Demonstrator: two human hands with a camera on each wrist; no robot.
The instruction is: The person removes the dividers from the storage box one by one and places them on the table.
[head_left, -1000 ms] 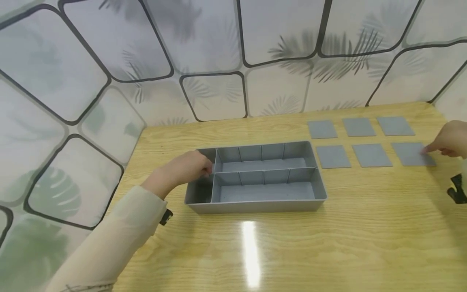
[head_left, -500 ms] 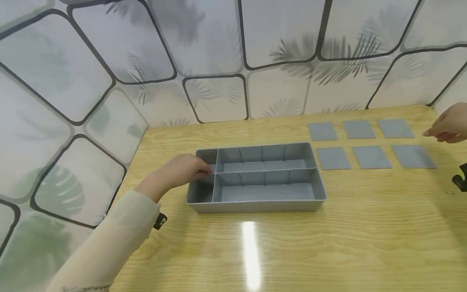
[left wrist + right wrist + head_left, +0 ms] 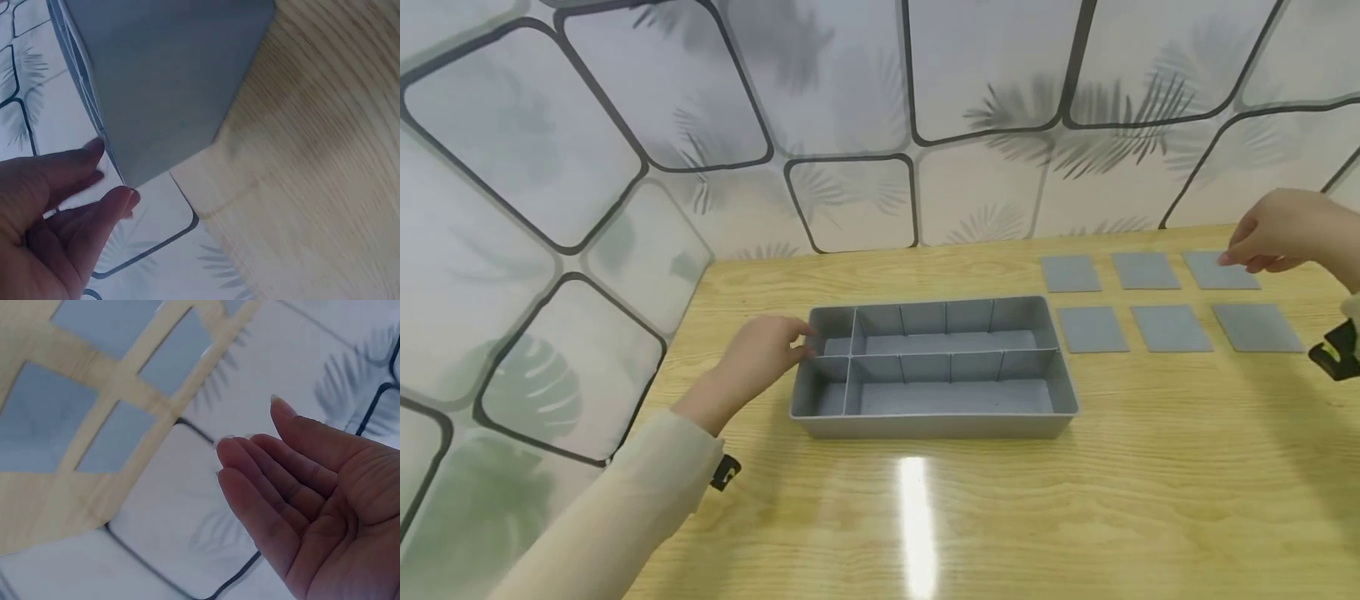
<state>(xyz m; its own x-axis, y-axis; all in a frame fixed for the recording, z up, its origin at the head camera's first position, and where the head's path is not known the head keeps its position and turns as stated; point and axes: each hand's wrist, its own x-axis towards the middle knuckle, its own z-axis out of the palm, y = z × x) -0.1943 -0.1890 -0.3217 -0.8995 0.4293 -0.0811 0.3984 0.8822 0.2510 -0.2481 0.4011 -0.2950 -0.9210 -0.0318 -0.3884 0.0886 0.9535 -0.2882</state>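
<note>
A grey divided organizer box point(image 3: 934, 427) sits mid-table, with two small compartments at its left end and two long ones with ribbed back walls. My left hand point(image 3: 758, 354) is at the box's left rim, thumb and forefinger apart, with nothing in them. The left wrist view shows the fingertips point(image 3: 127, 197) right by a corner of the box point(image 3: 162, 87). My right hand point(image 3: 1281, 229) hovers by the back right square of several flat grey squares point(image 3: 1258, 327) laid in two rows. In the right wrist view the right palm point(image 3: 325, 531) shows bare, fingers loosely bent.
The light wood table point(image 3: 1060, 517) runs up to a patterned wall point(image 3: 977, 192) at the back and left. A bright streak of reflected light point(image 3: 917, 525) lies in front of the box. A dark wrist strap piece point(image 3: 1336, 352) sits at the right cuff.
My left hand has come up out of the left compartments to the box's left rim. My right hand has lifted off the front right square and moved back over the rear one.
</note>
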